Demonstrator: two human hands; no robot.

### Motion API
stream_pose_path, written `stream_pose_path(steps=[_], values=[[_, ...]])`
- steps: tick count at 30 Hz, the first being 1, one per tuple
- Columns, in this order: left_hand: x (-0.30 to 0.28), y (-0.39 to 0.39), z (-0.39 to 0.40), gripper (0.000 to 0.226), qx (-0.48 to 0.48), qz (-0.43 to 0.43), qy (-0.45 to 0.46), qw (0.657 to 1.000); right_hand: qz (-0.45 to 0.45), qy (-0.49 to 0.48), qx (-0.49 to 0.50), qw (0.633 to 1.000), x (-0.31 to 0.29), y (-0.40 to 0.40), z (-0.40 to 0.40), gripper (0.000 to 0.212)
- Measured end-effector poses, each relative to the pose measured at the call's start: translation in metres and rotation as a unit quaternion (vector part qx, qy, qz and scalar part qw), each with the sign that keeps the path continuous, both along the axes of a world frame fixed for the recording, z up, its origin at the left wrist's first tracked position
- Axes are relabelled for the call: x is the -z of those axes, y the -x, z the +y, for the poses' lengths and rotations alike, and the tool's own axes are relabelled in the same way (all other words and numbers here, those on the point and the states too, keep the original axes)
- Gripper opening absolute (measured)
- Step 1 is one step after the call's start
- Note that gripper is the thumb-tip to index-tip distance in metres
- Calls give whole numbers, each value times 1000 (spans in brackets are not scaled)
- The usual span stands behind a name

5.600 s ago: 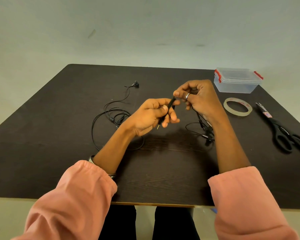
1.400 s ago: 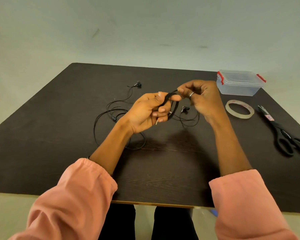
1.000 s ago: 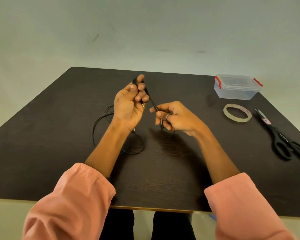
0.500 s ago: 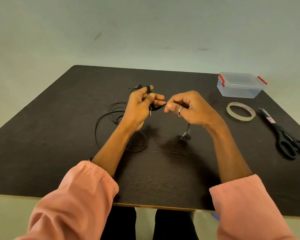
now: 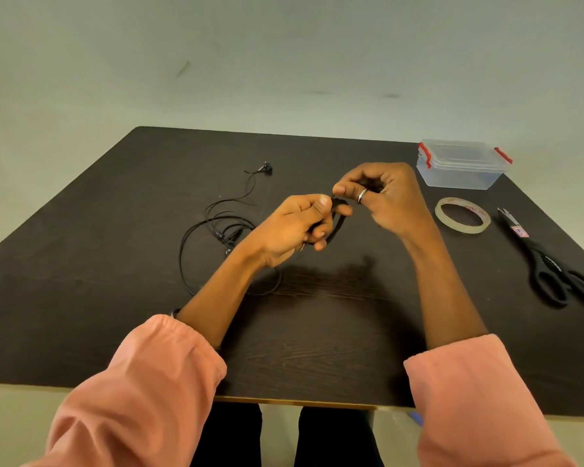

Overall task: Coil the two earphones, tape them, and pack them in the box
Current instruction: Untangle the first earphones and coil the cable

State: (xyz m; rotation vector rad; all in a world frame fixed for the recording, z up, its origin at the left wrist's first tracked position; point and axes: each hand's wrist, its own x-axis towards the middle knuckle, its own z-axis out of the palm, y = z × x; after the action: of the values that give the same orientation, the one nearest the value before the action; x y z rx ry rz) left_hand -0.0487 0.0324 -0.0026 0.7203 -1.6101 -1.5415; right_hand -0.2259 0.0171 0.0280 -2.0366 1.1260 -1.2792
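Earphone (image 5: 338, 224) loops sit gripped in the left hand (image 5: 294, 227) while the right hand (image 5: 381, 193) pinches its cord; wraps should likely stay tight, even.

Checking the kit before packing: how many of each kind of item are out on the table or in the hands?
Earphones: 2, one coiled in the left hand and pinched by the right hand, one loose on the table
Tape rolls: 1
Scissors: 1
Lidded boxes: 1
Total: 5
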Motion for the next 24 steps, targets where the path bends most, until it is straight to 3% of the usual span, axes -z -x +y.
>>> stream_pose_path(steps=[4,9,12,16,20,24], values=[[-2,5,3,41,-27,102,-50,993,-39,-34,-11,999,4,0,-3,8],[-8,4,1,40,-47,279,-123,951,-141,-133,-85,977,18,-20,-3,21],[-9,0,-1,43,-34,349,-139,926,-161,-144,-94,972,26,-35,-2,28],[-10,-5,-3,43,-46,373,-135,917,-205,-168,-135,955,28,-41,0,20],[-10,-6,-4,43,-68,353,-127,924,-239,-192,-154,939,26,-38,0,45],[-11,-5,-2,45,-94,326,-126,932,-176,-157,-123,964,25,-37,0,9]])
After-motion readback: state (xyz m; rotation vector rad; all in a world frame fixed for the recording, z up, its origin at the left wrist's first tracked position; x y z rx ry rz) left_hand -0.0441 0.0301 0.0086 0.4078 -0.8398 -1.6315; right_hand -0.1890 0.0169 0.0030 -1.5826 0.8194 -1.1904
